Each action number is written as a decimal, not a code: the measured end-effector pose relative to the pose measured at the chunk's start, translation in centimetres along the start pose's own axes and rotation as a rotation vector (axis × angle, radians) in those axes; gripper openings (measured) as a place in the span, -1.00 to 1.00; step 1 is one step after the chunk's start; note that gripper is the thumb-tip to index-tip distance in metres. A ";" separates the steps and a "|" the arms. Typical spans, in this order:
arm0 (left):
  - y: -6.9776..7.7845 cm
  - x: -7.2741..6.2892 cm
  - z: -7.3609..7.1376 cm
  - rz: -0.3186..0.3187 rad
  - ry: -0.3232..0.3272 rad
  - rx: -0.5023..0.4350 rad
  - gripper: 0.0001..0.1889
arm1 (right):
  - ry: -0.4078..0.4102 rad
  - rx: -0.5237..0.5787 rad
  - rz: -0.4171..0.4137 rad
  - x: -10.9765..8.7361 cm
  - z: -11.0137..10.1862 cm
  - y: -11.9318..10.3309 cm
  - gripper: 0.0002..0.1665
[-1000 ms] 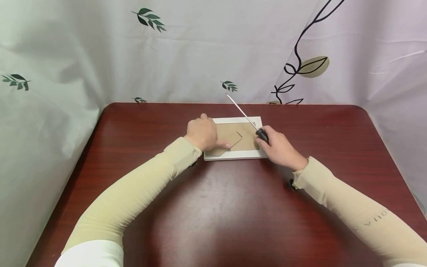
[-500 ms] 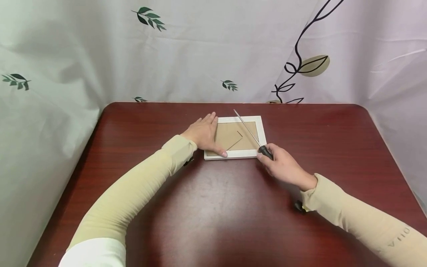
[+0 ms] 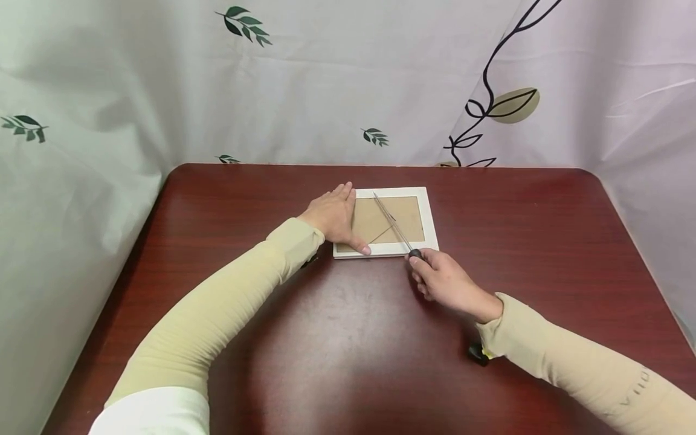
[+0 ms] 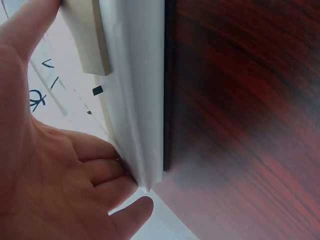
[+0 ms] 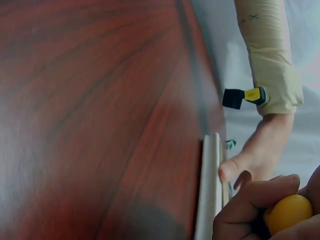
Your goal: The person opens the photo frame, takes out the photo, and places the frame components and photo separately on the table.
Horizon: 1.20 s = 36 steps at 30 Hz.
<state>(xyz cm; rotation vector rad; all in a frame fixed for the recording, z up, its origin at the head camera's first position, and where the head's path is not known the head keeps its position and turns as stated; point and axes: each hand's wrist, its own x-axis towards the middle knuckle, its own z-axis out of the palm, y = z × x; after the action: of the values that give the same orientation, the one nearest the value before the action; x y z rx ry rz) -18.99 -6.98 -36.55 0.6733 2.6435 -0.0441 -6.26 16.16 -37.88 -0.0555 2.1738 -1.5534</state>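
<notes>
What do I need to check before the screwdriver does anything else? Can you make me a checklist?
1. Is the white frame lying flat on the table? Ok.
2. Is the left hand on the frame? Ok, it rests on the left end.
3. Is the right hand holding the screwdriver by its handle? Ok.
4. Is the tip apart from the left hand? Ok, there's a gap between them.
5. Is the tip touching the frame? Cannot tell.

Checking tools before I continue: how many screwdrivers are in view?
1 screwdriver, gripped in the right hand and slanting over the white frame. Any lying under the frame would be hidden.
</notes>
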 end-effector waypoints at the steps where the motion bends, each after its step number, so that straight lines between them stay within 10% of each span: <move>1: 0.0 0.0 0.0 -0.002 -0.002 0.000 0.51 | -0.006 0.029 0.011 0.1 0.2 0.0 -0.69; 14: 0.1 0.0 -0.3 -0.016 -0.013 -0.010 0.52 | -0.058 0.266 0.073 0.6 1.7 0.3 -0.68; 36: 0.2 -0.1 -0.4 -0.022 -0.025 -0.014 0.52 | -0.073 0.343 0.085 0.6 2.3 0.5 -0.69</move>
<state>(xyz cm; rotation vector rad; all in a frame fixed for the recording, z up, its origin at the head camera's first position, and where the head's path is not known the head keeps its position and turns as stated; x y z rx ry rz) -19.00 -6.77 -36.10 0.6346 2.6248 -0.0401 -5.79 14.12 -39.08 0.0876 1.8040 -1.8208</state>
